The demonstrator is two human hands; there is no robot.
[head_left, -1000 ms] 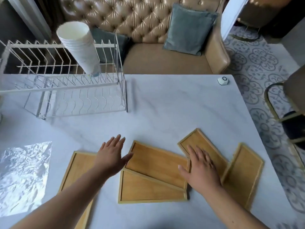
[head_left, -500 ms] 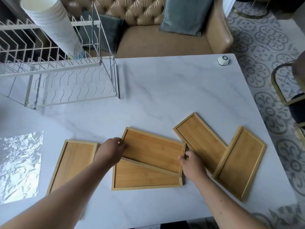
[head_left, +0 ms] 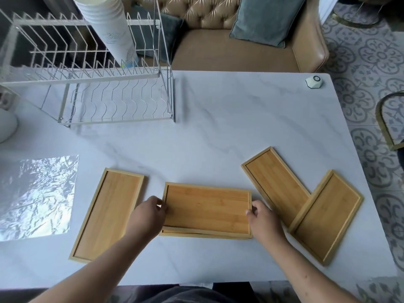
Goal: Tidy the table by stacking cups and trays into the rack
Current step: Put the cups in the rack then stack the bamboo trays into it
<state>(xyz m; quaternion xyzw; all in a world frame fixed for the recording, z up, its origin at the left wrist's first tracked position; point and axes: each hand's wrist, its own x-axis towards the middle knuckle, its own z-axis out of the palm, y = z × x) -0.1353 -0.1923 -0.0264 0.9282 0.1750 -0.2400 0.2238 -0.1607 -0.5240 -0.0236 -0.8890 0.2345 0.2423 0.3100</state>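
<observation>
Two hands hold one wooden tray (head_left: 207,209) by its short ends: the left hand (head_left: 148,213) pinches the left end, the right hand (head_left: 261,215) the right. It sits on a second tray (head_left: 203,234) (only its near edge shows), near the table's (head_left: 229,119) near side. The wire rack (head_left: 91,68) stands far left, holding stacked cups (head_left: 109,27).

You get soft, even daylight and a sharp picture. A bright mottled light patch (head_left: 36,196) lies near the table's (head_left: 240,119) left edge. Shadows stay faint. Wide-angle distortion bends the rack (head_left: 91,84) at the far-left corner.
</observation>
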